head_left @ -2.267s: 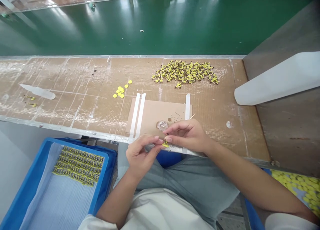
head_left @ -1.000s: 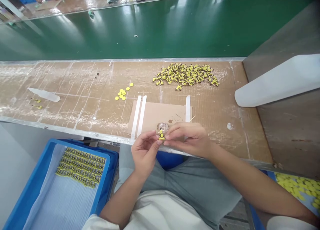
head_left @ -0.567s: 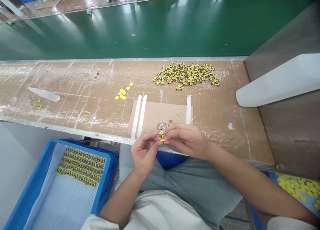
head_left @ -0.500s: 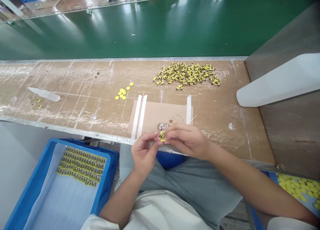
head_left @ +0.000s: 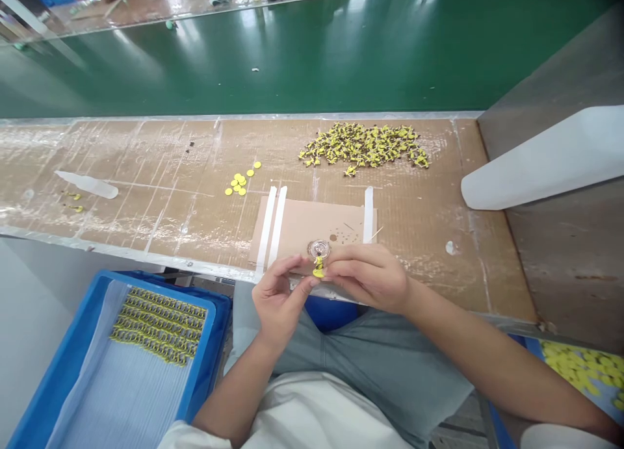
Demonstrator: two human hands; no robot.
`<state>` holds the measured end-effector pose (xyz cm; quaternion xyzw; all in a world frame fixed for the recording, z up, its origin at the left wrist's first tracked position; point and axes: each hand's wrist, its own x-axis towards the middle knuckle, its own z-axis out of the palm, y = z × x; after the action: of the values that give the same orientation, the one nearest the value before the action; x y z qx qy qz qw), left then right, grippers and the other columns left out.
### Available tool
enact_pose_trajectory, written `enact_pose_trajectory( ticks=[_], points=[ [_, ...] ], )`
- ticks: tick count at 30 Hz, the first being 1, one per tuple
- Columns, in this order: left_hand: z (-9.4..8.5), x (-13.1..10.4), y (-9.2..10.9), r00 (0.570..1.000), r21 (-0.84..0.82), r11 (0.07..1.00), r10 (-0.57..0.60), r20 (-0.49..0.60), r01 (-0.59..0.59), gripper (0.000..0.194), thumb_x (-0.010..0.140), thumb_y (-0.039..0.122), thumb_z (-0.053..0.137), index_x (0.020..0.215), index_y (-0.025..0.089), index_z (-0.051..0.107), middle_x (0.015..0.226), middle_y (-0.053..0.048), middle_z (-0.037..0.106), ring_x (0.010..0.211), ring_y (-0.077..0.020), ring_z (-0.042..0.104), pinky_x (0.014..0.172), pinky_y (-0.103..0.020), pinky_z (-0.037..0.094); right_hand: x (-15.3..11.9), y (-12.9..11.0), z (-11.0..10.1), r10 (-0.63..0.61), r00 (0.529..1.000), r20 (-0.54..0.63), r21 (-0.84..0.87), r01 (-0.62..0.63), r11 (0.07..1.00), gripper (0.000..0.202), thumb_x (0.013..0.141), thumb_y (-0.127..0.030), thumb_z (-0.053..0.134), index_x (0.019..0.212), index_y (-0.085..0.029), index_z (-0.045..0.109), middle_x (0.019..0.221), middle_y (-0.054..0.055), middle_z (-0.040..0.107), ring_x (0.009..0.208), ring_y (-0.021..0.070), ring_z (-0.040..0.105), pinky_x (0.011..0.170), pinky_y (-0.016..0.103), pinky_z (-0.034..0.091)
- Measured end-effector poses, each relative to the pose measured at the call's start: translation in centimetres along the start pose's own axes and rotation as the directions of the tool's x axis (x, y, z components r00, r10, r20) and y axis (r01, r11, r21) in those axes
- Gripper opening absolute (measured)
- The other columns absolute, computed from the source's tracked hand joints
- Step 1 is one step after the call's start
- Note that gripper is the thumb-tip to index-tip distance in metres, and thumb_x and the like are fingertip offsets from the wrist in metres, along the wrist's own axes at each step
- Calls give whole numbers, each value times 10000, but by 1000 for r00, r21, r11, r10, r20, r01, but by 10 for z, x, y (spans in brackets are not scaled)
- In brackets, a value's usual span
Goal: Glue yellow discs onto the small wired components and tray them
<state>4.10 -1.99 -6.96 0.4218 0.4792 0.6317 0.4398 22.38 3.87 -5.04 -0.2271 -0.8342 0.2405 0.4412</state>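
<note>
Between my two hands stands a tiny yellow and black figurine (head_left: 318, 262) on a yellow round base (head_left: 318, 273). My right hand (head_left: 373, 277) pinches it from the right with thumb and fingertips. On the left, the thumb of my left hand (head_left: 279, 299) bears on the edge of the base, while its index finger is held a little apart from the figurine. Just beyond the fingertips is a small clear round dish (head_left: 319, 248), set on a taped cardboard sheet (head_left: 312, 220).
A heap of yellow and black figurines (head_left: 365, 145) lies at the back, with loose yellow discs (head_left: 238, 182) to its left. A blue crate (head_left: 100, 286) at lower left holds rows of figurines. More yellow discs (head_left: 580, 368) are at lower right. A green belt (head_left: 302, 59) runs behind.
The figurine is tilted differently and shows more of its base. My left index finger has drawn back slightly to the left, away from it.
</note>
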Motion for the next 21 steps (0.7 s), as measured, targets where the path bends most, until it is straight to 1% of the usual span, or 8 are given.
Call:
enact_pose_trajectory(
  ticks=[2, 6, 11, 14, 16, 18, 20, 21],
  points=[
    [2, -5, 1, 996, -14, 996, -92, -19, 91, 359, 701, 165, 831, 1044, 226, 745, 1030, -73, 761, 940, -203, 719, 880, -338, 585, 0, -1, 0, -6, 1000, -18, -38, 6, 999, 141, 866, -142, 668, 1000, -186, 677, 909, 72, 725, 796, 145, 700, 710, 232, 567],
    [10, -14, 2, 967, -124, 961, -253, -26, 248, 308, 705, 196, 834, 1004, 219, 765, 963, -64, 780, 853, -187, 737, 797, -288, 606, 0, -2, 2, -41, 999, -18, -86, 39, 996, 171, 839, -130, 698, 1004, -175, 688, 931, 72, 738, 810, 150, 710, 720, 246, 585],
    [17, -14, 4, 938, -277, 903, -347, -13, 330, 257, 712, 173, 828, 953, 244, 776, 947, -38, 785, 872, -145, 730, 819, -227, 582, 0, -3, 4, -88, 995, -50, -102, 83, 991, 192, 820, -124, 718, 999, -192, 700, 933, 58, 751, 809, 147, 719, 712, 248, 603],
    [17, -13, 6, 925, -317, 877, -379, 5, 361, 242, 714, 186, 829, 943, 241, 777, 931, -47, 785, 849, -148, 732, 808, -237, 586, 1, -5, 4, -109, 993, -49, -88, 104, 991, 225, 804, -128, 730, 1009, -218, 707, 939, 51, 760, 790, 144, 726, 694, 240, 609],
    [16, -13, 7, 924, -331, 870, -383, 15, 366, 238, 718, 201, 827, 948, 237, 777, 914, -56, 785, 825, -156, 733, 786, -252, 593, 2, -8, 2, -108, 990, -88, -53, 104, 993, 232, 772, -126, 748, 983, -213, 709, 905, 49, 761, 757, 143, 726, 674, 229, 604],
    [14, -13, 6, 926, -333, 870, -377, 26, 364, 234, 729, 211, 819, 958, 235, 776, 904, -61, 783, 819, -166, 732, 782, -273, 596, 3, -11, 1, -34, 986, -164, 23, 38, 999, 217, 753, -128, 748, 947, -210, 699, 854, 53, 752, 719, 144, 717, 640, 226, 591],
    [12, -15, 4, 931, -318, 879, -363, 39, 356, 235, 746, 209, 805, 978, 235, 774, 923, -65, 781, 848, -176, 729, 802, -291, 592, 3, -13, 2, 128, 966, -223, 148, -97, 984, 230, 760, -134, 735, 970, -208, 680, 845, 64, 737, 679, 145, 696, 619, 245, 583],
    [12, -16, 2, 935, -306, 886, -352, 45, 348, 240, 756, 205, 797, 992, 237, 773, 945, -68, 778, 873, -183, 726, 815, -297, 588, 3, -13, 3, 219, 949, -226, 222, -169, 960, 264, 770, -135, 731, 1017, -203, 669, 850, 69, 732, 668, 146, 688, 618, 257, 584]
  ],
)
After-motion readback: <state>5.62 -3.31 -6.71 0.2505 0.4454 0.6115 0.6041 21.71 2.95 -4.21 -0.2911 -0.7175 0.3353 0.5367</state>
